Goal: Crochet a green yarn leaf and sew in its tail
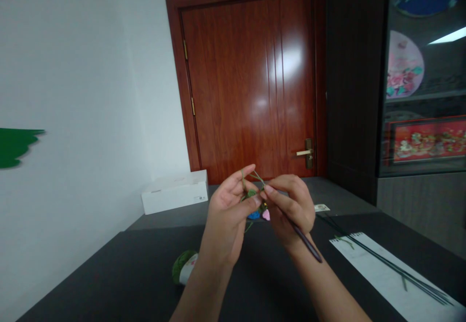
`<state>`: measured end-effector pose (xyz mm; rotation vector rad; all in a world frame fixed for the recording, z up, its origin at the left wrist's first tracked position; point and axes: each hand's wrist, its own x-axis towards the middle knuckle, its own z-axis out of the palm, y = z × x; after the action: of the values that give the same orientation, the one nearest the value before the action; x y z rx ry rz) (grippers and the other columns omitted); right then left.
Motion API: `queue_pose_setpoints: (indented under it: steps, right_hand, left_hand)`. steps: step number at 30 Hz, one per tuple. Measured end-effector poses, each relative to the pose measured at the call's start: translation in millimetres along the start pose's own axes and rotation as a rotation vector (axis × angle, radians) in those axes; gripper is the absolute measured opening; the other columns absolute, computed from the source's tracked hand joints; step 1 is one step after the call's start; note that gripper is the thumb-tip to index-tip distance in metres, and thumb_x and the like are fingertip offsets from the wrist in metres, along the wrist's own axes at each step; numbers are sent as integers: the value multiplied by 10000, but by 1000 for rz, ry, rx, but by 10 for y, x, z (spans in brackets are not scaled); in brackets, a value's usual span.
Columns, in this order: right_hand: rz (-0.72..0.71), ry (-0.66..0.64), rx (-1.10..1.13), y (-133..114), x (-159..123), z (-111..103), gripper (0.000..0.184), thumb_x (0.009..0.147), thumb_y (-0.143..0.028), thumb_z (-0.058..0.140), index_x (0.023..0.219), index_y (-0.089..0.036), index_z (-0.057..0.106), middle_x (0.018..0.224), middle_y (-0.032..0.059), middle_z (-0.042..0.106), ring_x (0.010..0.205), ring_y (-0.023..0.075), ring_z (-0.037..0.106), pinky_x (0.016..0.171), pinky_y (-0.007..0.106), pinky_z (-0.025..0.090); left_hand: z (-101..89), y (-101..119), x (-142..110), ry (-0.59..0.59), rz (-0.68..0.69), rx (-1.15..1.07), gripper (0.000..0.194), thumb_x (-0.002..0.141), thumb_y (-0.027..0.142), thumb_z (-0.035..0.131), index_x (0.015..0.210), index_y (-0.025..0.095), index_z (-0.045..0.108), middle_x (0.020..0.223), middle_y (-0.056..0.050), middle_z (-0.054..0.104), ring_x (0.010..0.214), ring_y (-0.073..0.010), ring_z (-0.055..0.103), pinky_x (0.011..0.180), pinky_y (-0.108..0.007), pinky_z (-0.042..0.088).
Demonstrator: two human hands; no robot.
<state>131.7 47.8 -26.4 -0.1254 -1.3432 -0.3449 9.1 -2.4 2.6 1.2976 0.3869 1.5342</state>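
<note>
Both hands are raised over the dark table, close together. My left hand [233, 205] pinches a small piece of green crochet work [252, 194] between thumb and fingers, and green yarn [243, 178] runs over its raised index finger. My right hand [293, 205] is closed around a crochet hook [306, 243] with a dark handle; its tip end meets the yarn near the left fingertips. Below the left thumb hang a blue piece [255, 214] and a pink piece [266, 214], partly hidden by the hands. A ball of green yarn [182, 266] with a white label lies behind my left forearm.
A white box [174, 193] stands at the back left against the wall. To the right, long dark green stems [393, 259] lie across a white sheet [367, 268] with green scraps. A small card [322, 208] lies behind my right hand. Beyond are a wooden door [240, 84] and a glass cabinet.
</note>
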Motion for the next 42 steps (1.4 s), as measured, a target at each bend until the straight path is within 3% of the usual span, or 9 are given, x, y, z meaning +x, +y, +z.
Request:
queue_pose_setpoints:
  steps: [4,8,13,17,22,25,29,37,42]
  right_hand:
    - [379,122,405,-8,-19,51,49,951,-221,630,928,-264,637,782,2,617,724,181,617,681,354,484]
    - [731,188,703,10,44,28,199,973,-363,601,827,-239,548,652,-40,478,574,134,460,561,280,378]
    - [1027,70,934,11,116,16,351,924,-407,653,711,-224,444,607,-67,381,516,100,338,518,248,336]
    - [945,-35,824,-29,128,41,324,904,-402,705,770,-239,459,677,-51,527,590,119,491,577,259,420]
    - [272,-26,115,-46,74,-12,141,860,-148,727,894,-260,648,813,-1,672,761,185,620,723,358,475]
    - [28,-3,-9,-26,7,-13,267,844,-73,696,979,-303,689,826,-6,692,758,199,626,754,400,485]
    - [323,104,329,-4,-9,42,99,940,-181,633,934,-276,661,827,3,627,761,182,616,722,367,482]
    - [996,139,1046,4,129,-19,259,925,-297,682,725,-192,555,620,-55,421,550,89,360,555,233,340]
    - [1015,-10,1028,-9,116,18,179,868,-310,774,813,-211,635,750,-25,595,684,112,547,650,237,460]
  left_hand:
    - [-60,11,51,-115,-176,-179,603,721,42,776,1307,103,651,961,-79,688,812,-150,637,725,-244,490]
    - [-113,-5,80,-178,-133,-197,576,732,44,756,1299,94,664,782,-23,622,684,-137,583,639,-252,452]
    - [-119,-25,71,-173,-97,-137,531,721,63,768,1244,126,701,775,-14,627,681,-136,578,656,-263,462]
    - [-59,-16,18,-75,42,41,583,776,76,779,1333,190,652,877,-25,677,857,-154,627,815,-265,489]
    - [59,33,-39,29,167,138,546,791,69,775,1310,196,664,773,28,614,755,-108,572,730,-208,480]
    - [62,45,-29,-25,-5,-17,541,754,63,784,1275,157,674,789,11,629,741,-118,602,713,-226,499]
    - [-30,22,40,-131,-210,-229,560,706,25,770,1254,100,683,1024,-98,695,862,-160,649,746,-246,501]
    - [-167,-21,103,-282,-167,-273,491,736,14,715,1221,90,711,756,-20,627,653,-114,574,637,-243,457]
    - [-120,-13,58,-124,44,15,487,755,26,792,1217,164,726,911,-35,732,876,-138,670,808,-222,518]
